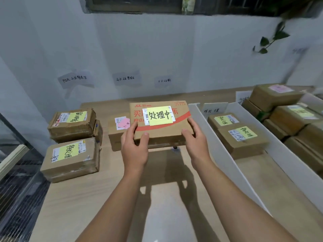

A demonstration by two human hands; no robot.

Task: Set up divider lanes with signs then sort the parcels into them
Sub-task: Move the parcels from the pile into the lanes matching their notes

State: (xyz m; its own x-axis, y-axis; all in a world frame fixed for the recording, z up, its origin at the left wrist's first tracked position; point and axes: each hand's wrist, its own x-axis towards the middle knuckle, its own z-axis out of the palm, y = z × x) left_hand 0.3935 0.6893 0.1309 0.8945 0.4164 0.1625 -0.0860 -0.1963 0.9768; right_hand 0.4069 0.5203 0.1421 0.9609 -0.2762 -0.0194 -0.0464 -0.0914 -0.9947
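Left hand (134, 147) and right hand (194, 142) curl fingers round box (162, 131), near edge only; far end could droop and clip divider (225, 163).

A yellow sticky note (160, 115) and a white shipping label (146, 117) cover part of the red print on the brown cardboard box (162, 131). The left hand (134, 145) and that box hide part of a brown carton with a pink note (114, 137). Stacked brown parcels (311, 137) at the right edge of the wooden table (104, 198) run out of frame. The third grey wall sign (164, 80) is too blurred to read.
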